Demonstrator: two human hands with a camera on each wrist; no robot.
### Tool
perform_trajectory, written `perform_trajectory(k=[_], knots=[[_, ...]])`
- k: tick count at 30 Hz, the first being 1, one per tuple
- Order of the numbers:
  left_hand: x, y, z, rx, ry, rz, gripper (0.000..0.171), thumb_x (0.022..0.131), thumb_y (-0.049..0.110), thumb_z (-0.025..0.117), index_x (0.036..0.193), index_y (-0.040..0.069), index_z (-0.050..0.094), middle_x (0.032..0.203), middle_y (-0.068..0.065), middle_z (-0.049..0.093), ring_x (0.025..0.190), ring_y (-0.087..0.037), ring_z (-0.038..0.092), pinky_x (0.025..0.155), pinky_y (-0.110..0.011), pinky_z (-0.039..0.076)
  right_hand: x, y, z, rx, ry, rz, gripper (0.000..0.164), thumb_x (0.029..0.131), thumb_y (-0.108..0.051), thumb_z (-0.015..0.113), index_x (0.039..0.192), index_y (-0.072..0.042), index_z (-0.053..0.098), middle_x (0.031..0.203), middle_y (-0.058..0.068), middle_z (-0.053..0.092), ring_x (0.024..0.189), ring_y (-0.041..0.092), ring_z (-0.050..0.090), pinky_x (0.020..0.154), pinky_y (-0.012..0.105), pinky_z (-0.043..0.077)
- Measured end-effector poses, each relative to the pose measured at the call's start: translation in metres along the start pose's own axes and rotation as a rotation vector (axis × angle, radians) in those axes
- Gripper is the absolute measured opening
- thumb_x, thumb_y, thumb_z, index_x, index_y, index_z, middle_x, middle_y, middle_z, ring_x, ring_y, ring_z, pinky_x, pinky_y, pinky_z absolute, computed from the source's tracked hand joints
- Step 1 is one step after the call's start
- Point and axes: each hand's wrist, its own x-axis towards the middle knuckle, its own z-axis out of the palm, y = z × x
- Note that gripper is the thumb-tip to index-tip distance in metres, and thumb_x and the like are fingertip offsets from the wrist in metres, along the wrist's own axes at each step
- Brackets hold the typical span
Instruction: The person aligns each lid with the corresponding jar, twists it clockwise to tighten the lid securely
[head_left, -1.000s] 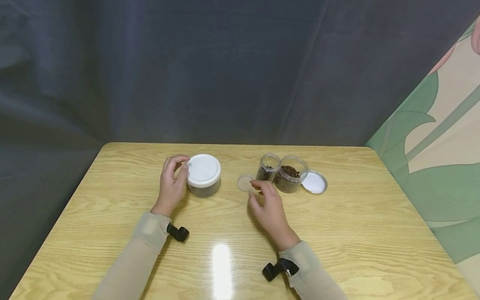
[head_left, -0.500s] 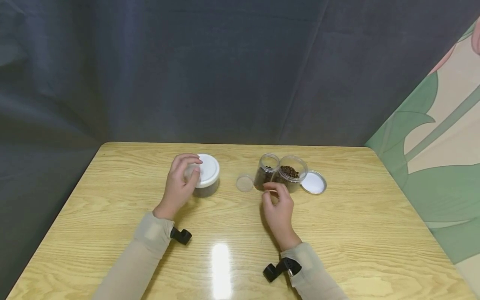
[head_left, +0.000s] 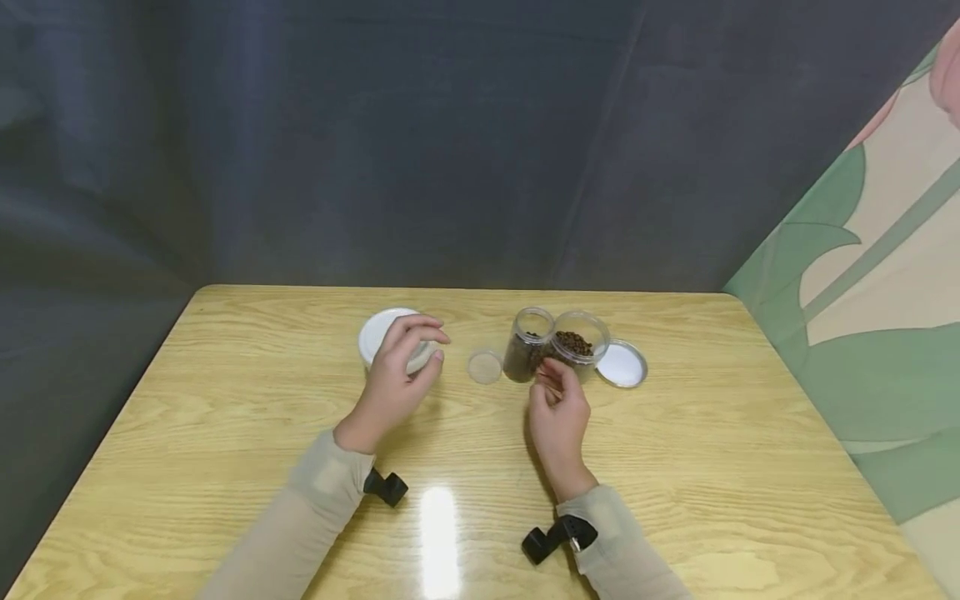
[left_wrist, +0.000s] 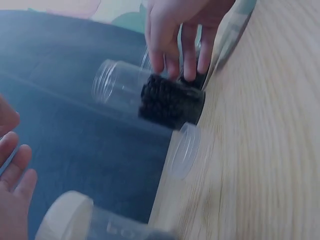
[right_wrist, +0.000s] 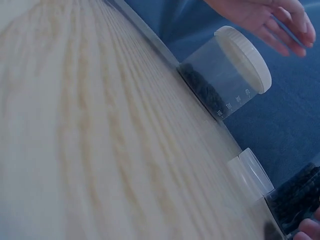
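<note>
My left hand hovers with loosely curved fingers in front of a white-lidded clear jar, partly covering it. That jar has dark contents and measuring marks in the right wrist view. Beside a tall, narrow, lidless jar of dark beans or pellets is my right hand, its fingers bent. In the left wrist view, the right fingertips lie against or very near the tall jar's side; contact is unclear. A wide clear jar of brown beans or pellets stands just right of it.
A small clear lid lies on the wooden table, left of the tall jar. Right of the wide jar lies a white lid with a metallic rim. A dark curtain hangs behind the table.
My left hand has moved right, from the white-lidded jar's left side to in front of it. My right hand has left the small clear lid and moved right to the tall jar.
</note>
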Motion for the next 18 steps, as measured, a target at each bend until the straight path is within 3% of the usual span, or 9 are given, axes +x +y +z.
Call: perform_trajectory(k=[7, 13, 18], knots=[[0.002, 0.007, 0.018, 0.017, -0.165, -0.060, 0.026, 0.096, 0.005, 0.061, 0.122, 0.004, 0.062, 0.139, -0.016, 0.048, 0.131, -0.032, 0.046, 0.111, -0.051, 0.042, 0.002, 0.001, -0.001, -0.041, -0.069, 0.074, 0.049, 0.088, 0.007, 0.053, 0.136, 0.008, 0.057, 0.130, 0.027, 0.063, 0.120, 0.037, 0.062, 0.100, 0.039, 0.054], [0.005, 0.004, 0.032, 0.058, -0.321, -0.150, 0.044, 0.095, 0.011, 0.062, 0.137, 0.003, 0.052, 0.145, -0.019, 0.044, 0.137, -0.032, 0.043, 0.118, -0.048, 0.035, 0.002, 0.001, 0.000, -0.052, -0.111, 0.087, 0.055, 0.087, 0.006, 0.055, 0.142, 0.008, 0.051, 0.135, 0.029, 0.059, 0.126, 0.038, 0.058, 0.105, 0.041, 0.050], [0.008, 0.001, 0.039, 0.114, -0.392, -0.236, 0.054, 0.095, 0.013, 0.064, 0.145, -0.001, 0.046, 0.149, -0.022, 0.042, 0.138, -0.036, 0.043, 0.118, -0.049, 0.035, 0.001, 0.000, -0.002, -0.041, -0.124, 0.074, 0.055, 0.087, 0.006, 0.055, 0.142, 0.010, 0.050, 0.137, 0.030, 0.057, 0.126, 0.040, 0.058, 0.104, 0.042, 0.051]])
